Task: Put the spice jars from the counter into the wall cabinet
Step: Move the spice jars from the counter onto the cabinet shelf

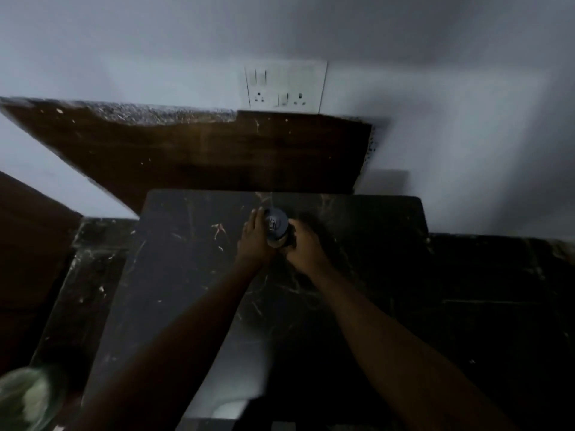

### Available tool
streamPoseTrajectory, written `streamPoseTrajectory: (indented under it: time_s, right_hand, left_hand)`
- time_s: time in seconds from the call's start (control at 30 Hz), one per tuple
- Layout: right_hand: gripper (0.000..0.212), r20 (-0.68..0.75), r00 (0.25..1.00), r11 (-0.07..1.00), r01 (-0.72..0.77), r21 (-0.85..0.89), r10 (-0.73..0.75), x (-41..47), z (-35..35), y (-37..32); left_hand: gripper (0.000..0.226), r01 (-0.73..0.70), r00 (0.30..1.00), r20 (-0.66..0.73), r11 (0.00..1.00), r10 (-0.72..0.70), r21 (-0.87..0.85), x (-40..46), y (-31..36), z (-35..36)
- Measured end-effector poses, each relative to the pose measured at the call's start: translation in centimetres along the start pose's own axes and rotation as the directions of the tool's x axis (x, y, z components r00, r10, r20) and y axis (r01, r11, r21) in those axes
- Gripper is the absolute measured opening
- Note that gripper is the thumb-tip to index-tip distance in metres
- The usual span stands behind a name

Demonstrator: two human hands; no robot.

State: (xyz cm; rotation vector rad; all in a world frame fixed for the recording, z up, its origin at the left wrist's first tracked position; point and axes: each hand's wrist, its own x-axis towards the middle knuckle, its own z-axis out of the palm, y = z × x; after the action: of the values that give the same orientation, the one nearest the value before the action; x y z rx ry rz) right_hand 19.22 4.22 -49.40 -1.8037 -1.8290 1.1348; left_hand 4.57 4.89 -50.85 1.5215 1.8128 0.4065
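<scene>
We've got the spice jar (277, 227) clasped between left hand (253, 241) and right hand (303, 244) near the tabletop's (357, 275) back edge, likely steadying it for lift-off.

We reach both bare arms forward, wrists nearly meeting. Our left hand (253, 241) presses flat, fingers straight, against the left side of the jar (278, 227); our right hand (303, 244) curls round its right side, knuckles up.
</scene>
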Motion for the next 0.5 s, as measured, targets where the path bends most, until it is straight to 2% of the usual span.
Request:
streamPoseTrajectory:
  time_s: [0.13, 0.3, 0.4, 0.5]
  right_hand:
    - [0.076, -0.035, 0.999, 1.000, -0.011, 0.029, 0.012, 1.6, 1.8, 0.2]
    - [0.083, -0.022, 0.997, 0.996, -0.076, 0.035, 0.077, 3.3, 3.6, 0.6]
    - [0.086, -0.026, 0.997, 0.997, -0.079, 0.012, 0.079, 3.0, 3.7, 1.1]
    - [0.089, -0.056, 0.998, 0.999, -0.017, -0.037, 0.015, 1.4, 2.8, 1.7]
  left_hand:
    - [0.104, -0.065, 0.997, 0.045, 0.995, 0.061, 0.082, 2.3, -1.2, 0.6]
    - [0.078, -0.134, 0.990, -0.047, 0.991, 0.135, 0.022, 3.5, -1.8, 1.5]
    - [0.083, -0.177, 0.984, -0.032, 0.984, 0.176, -0.019, 3.4, -2.3, 1.5]
    - [0.092, -0.210, 0.978, -0.026, 0.971, 0.208, -0.118, 2.4, -2.4, 1.4]
